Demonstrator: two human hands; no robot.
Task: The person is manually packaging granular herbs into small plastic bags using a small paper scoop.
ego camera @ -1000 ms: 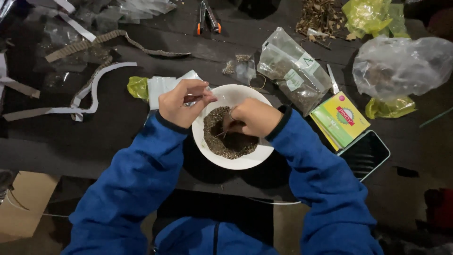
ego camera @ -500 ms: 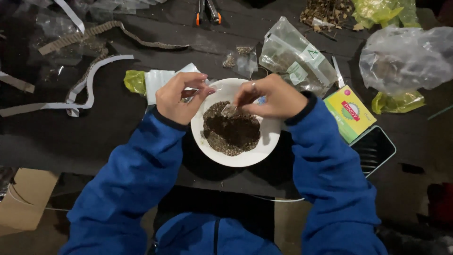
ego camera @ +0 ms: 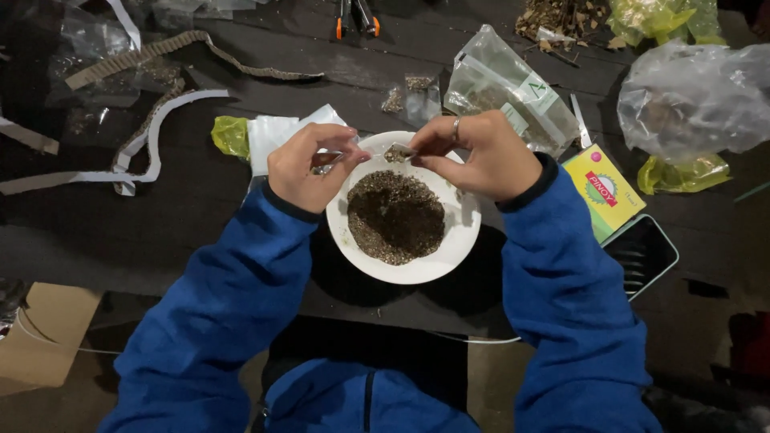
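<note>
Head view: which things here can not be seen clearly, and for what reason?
- Small item between the left hand and right hand: too small, fingers cover it.
- Dark grains in the white bowl: too fine to identify.
- Orange-handled tool: cut by the top edge.
- Cardboard box: cut by the left edge.

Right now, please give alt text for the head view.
Two blue-sleeved hands, left hand and right hand, hold a small packet over a white bowl of dark crumbled material on a cluttered dark table.
</note>
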